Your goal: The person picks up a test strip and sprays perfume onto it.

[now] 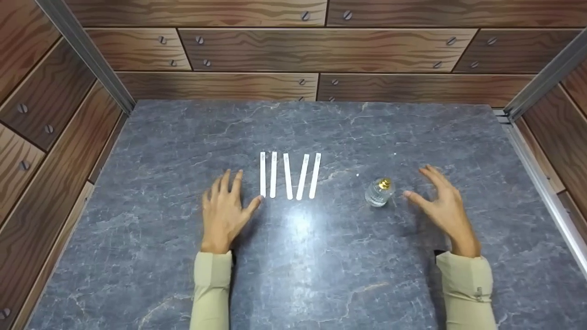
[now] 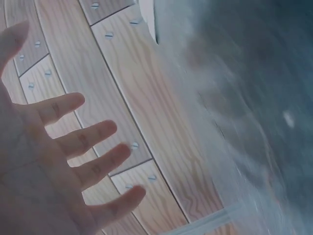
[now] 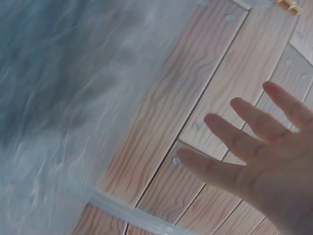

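Strips (image 1: pixel 290 176): five white, narrow, lying side by side in row at centre of grey stone tabletop (image 1: pixel 321 275); two rightmost slightly slanted. Left hand (image 1: pixel 224 213) flat, fingers straight and spread, holding nothing; thumb tip just beside near end of leftmost strip, contact uncertain. Right hand (image 1: pixel 442 206) also spread, fingers straight, empty, raised just right of small glass bottle (image 1: pixel 379 192) with gold cap; hand and bottle apart. Bottle stands right of strips. Beige sleeves (image 1: pixel 212 288) cover both forearms. Wood-plank walls (image 1: pixel 321 50) with screws enclose tabletop.
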A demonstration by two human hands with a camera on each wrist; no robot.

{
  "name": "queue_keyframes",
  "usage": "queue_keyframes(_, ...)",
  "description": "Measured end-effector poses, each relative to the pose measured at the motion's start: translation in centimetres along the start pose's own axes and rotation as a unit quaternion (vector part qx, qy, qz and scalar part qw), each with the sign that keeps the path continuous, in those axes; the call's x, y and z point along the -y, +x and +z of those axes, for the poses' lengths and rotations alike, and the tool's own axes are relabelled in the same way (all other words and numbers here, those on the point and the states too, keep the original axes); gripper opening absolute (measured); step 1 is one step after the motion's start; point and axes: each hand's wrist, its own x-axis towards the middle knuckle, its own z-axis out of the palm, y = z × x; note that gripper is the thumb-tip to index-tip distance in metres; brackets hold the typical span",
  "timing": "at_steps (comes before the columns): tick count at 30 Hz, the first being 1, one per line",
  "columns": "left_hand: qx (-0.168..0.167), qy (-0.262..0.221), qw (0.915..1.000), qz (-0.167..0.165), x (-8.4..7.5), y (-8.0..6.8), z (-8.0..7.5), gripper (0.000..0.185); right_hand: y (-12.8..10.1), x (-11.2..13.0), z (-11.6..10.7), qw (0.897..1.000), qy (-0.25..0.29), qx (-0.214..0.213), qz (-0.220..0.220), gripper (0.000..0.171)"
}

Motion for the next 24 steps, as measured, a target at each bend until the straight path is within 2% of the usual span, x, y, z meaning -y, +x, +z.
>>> queue_keyframes(4,-0.022,-0.034,0.9991,0.011,-0.7,0.7,0.7,0.074,0.1,0.9,0.4,0.999,0.039,-0.037,-0.004,0.058)
queue_keyframes(10,-0.047,-0.096,0.9941,0.018,-1.9,1.3,1.6,0.067,0.0,1.8,0.9,0.996,0.07,-0.041,0.02,0.067)
queue_keyframes(21,-0.062,-0.211,0.9753,0.019,-3.9,2.3,2.7,0.059,0.3,2.6,2.3,0.993,0.106,-0.039,0.021,0.067)
queue_keyframes(24,-0.056,-0.238,0.9694,0.019,-4.5,2.5,3.0,0.058,0.4,2.8,2.5,0.993,0.107,-0.036,0.023,0.07)
